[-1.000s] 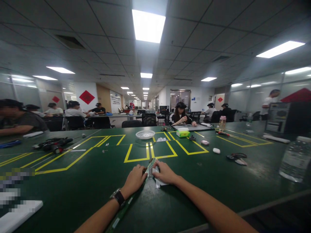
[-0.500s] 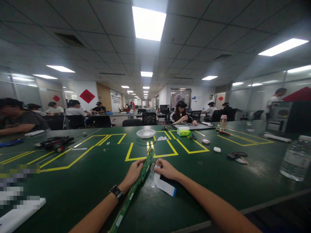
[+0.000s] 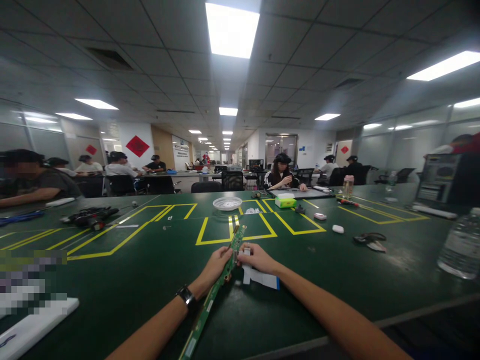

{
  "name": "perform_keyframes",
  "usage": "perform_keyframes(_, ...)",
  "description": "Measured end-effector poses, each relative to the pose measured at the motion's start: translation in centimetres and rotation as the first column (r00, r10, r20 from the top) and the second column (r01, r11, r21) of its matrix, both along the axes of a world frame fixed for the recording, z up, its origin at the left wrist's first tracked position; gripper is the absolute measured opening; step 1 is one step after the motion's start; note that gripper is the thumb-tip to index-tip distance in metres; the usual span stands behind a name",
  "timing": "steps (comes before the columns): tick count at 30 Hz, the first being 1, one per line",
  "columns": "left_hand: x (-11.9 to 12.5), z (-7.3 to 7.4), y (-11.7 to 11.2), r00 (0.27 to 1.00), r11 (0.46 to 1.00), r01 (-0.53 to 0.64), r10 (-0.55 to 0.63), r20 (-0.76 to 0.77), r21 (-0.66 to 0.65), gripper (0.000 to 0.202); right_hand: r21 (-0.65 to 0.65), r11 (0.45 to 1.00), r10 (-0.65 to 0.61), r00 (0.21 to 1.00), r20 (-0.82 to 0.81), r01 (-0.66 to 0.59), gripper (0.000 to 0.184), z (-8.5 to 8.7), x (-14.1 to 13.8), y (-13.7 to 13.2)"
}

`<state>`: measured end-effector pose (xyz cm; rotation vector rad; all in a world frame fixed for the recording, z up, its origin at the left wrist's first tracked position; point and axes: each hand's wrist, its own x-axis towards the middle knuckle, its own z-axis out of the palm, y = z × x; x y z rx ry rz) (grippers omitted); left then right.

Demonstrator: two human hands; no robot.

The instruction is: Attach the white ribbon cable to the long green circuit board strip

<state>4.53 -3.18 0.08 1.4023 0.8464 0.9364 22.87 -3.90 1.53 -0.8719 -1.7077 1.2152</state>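
A long, narrow green circuit board [image 3: 214, 294] is held tilted above the green table [image 3: 150, 270], running from the lower middle up toward the yellow markings. My left hand [image 3: 216, 265], with a dark watch on the wrist, is closed around the board near its upper part. My right hand [image 3: 258, 257] pinches the end of a white flat ribbon cable [image 3: 259, 276] right beside the board. The cable's free end, with a blue tip, lies on the table under my right forearm.
Yellow tape rectangles [image 3: 234, 231] mark the table ahead. Beyond them are a white dish [image 3: 227, 203], a green box [image 3: 285, 201], small white items [image 3: 338, 229], tools at left [image 3: 90, 217] and a water bottle [image 3: 458, 245] at right. Other people sit at far tables.
The board has been lifted off the table and tilted up. The ribbon cable has come out from under my right hand and now trails on the table. Both hands moved slightly forward.
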Motion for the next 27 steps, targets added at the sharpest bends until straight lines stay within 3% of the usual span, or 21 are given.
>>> perform_keyframes(6, 0.0, 0.5, -0.3, 0.993, 0.997, -0.078, 0.077, 0.086, 0.001, 0.045, -0.055, 0.992, -0.11, 0.993, 0.05, 0.113, 0.038, 0.5, -0.3, -0.7)
perform_keyframes(13, -0.2, 0.9, -0.6, 0.986, 0.993, -0.121, 0.121, 0.113, -0.006, 0.043, -0.156, 0.987, -0.05, 0.999, -0.007, 0.048, 0.039, 0.5, -0.8, -1.3)
perform_keyframes(27, -0.2, -0.1, -0.3, 0.991, 0.993, -0.116, 0.115, 0.062, 0.021, 0.042, -0.073, 0.991, -0.106, 0.99, 0.097, 0.114, 0.037, 0.7, -1.2, -1.6)
